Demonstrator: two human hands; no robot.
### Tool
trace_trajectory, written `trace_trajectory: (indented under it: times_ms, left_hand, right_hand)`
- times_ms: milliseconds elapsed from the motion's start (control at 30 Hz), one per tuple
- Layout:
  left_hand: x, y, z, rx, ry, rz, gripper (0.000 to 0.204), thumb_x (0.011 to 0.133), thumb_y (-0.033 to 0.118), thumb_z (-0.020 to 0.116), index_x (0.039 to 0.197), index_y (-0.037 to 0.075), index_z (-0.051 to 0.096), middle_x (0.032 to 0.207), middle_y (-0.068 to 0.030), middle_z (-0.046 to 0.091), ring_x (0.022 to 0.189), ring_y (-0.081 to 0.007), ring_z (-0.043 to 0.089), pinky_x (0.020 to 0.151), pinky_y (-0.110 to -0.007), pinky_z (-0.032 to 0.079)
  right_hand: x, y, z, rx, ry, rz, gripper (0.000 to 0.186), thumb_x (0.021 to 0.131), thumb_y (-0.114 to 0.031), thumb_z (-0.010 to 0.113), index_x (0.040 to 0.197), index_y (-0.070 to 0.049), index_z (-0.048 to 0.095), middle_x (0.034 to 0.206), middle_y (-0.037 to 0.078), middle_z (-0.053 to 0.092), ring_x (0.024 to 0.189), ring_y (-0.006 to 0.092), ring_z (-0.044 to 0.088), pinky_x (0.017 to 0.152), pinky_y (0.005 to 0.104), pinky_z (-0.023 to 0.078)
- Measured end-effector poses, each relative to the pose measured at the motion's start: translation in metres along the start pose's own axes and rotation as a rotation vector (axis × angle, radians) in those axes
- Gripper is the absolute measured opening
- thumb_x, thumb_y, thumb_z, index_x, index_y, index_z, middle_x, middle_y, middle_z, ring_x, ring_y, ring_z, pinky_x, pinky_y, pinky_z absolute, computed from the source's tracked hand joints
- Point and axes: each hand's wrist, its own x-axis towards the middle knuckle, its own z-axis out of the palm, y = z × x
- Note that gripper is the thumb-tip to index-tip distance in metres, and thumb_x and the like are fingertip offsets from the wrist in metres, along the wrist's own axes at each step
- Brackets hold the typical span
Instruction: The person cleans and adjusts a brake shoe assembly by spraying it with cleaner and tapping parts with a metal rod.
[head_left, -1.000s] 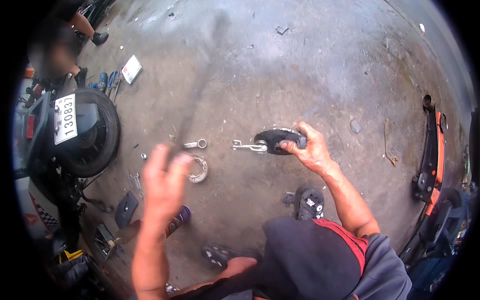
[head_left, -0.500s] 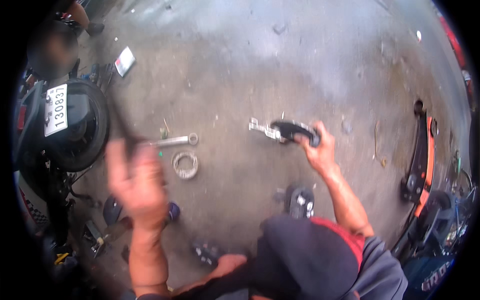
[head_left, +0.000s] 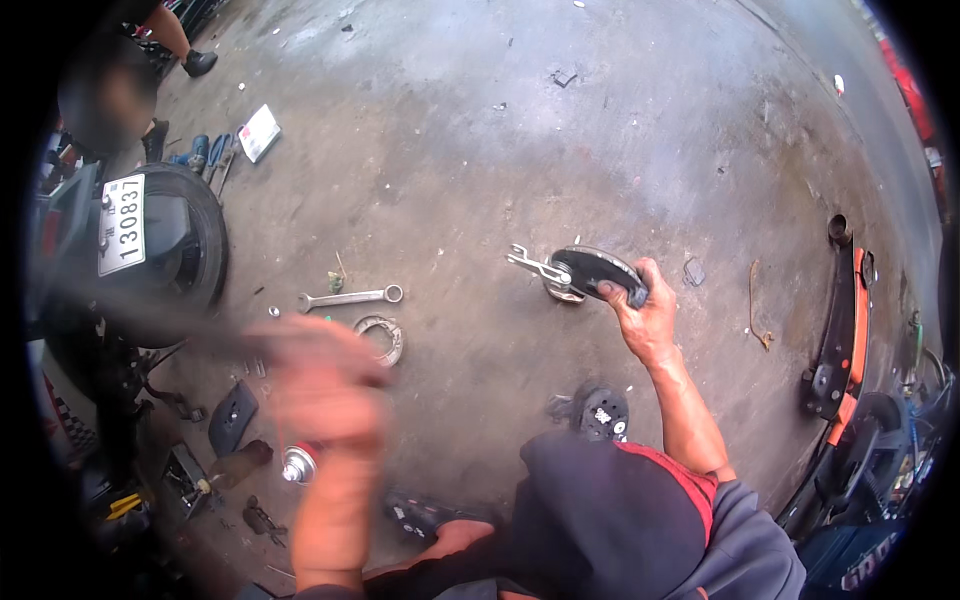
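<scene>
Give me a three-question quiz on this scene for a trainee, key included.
1. Which hand holds the round black plate with the silver lever?

2. True or false: the silver wrench leans upright against the tyre.

3. Fill in: the pale ring lies nearer to the ___ hand.

Key:
1. The right hand.
2. False; it lies flat on the floor.
3. Left; the left hand, blurred, is right by it in the view.
</scene>
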Motion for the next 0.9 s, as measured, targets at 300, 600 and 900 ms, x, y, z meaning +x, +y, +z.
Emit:
trace_trajectory:
  times_ms: [300, 600, 900]
  left_hand:
    - [0.035, 0.027, -0.006, -0.098, 0.003, -0.506, 0.022, 0.092, 0.021, 0.053, 0.077, 0.005, 0.049, 0.069, -0.0069, 0.055, 0.056, -0.0167, 0.053, 0.052, -0.025, 0.045]
    - [0.018, 0.013, 0.004, 0.246, -0.185, -0.098, 0.022, 0.094, 0.020, 0.051, 0.091, -0.001, 0.056, 0.080, -0.0149, 0.058, 0.070, -0.0243, 0.056, 0.065, -0.037, 0.046]
    - [-0.042, -0.028, 0.038, 0.294, -0.602, -0.423, 0.031, 0.089, 0.025, 0.058, 0.083, -0.004, 0.049, 0.077, -0.0231, 0.054, 0.078, -0.0401, 0.054, 0.072, -0.044, 0.045]
  right_hand:
    - [0.001, 0.015, -0.010, -0.015, -0.011, 0.017, 0.032, 0.077, -0.022, 0.078, 0.088, -0.003, 0.056, 0.072, 0.008, 0.060, 0.065, 0.0143, 0.056, 0.061, 0.0321, 0.047]
    - [-0.008, -0.002, -0.012, -0.144, -0.101, 0.079, 0.034, 0.077, -0.026, 0.078, 0.087, -0.003, 0.056, 0.074, 0.009, 0.063, 0.066, 0.0145, 0.056, 0.063, 0.0308, 0.048]
    - [0.013, 0.003, 0.007, 0.045, -0.141, 0.088, 0.033, 0.078, -0.026, 0.078, 0.087, -0.004, 0.055, 0.074, 0.002, 0.057, 0.073, 0.0091, 0.052, 0.065, 0.0274, 0.046]
